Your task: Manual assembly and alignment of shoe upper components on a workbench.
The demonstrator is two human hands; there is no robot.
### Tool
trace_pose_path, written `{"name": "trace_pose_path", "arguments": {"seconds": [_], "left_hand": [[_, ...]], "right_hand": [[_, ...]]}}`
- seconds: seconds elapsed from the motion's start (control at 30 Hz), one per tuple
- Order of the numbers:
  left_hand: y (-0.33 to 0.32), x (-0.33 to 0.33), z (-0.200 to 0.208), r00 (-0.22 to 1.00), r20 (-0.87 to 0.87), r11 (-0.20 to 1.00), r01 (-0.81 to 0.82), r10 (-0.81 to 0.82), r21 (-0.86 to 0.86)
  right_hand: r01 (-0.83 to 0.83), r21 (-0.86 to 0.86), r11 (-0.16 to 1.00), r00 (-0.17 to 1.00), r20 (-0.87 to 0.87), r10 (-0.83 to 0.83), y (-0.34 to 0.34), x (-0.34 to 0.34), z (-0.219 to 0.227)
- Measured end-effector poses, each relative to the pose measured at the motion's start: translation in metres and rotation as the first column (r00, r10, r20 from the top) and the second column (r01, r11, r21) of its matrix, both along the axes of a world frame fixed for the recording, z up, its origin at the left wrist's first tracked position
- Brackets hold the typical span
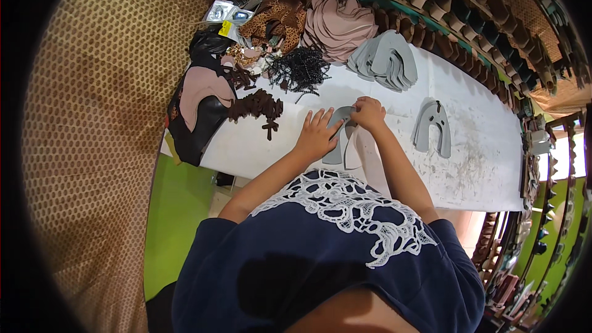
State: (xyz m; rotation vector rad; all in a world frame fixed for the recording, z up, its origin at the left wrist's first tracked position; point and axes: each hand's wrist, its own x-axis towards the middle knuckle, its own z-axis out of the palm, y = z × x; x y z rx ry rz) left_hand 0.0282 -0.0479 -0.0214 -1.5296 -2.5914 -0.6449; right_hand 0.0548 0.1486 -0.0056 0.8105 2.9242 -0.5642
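A grey U-shaped shoe upper piece [337, 155] lies on the white table in front of me, its pale side turned up along one leg. My left hand [316, 137] rests on it with the fingers spread, the thumb reaching toward its curved top. At that curved end my right hand [369, 113] has its fingers bent and pressed together; whatever is between them is hidden. To the right lies a small stack of similar grey pieces [423, 132], with dark slots and a brown bit at the top. Short dark brown strips [256, 105] are heaped left of my hands.
Behind are a larger stack of grey pieces [388, 61], pink pieces [338, 23], leopard-print pieces [274, 20] and a black beaded tangle [299, 69]. A black bag [206, 120] with a pink piece sits at the left edge. Racks of shoe forms [431, 6] line the back.
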Motion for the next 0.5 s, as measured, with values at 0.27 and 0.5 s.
{"name": "trace_pose_path", "arguments": {"seconds": [0.27,0.5], "left_hand": [[-0.001,-0.002,-0.002,1.000,-0.002,0.998,0.011,-0.011,-0.061],[-0.001,-0.002,-0.004,1.000,-0.005,1.000,0.003,-0.003,-0.027]], "right_hand": [[-0.028,-0.255,0.967,0.975,0.207,0.083,0.014,-0.008,0.023],[-0.190,-0.146,0.971,0.946,0.237,0.221,0.006,-0.013,0.029]]}}
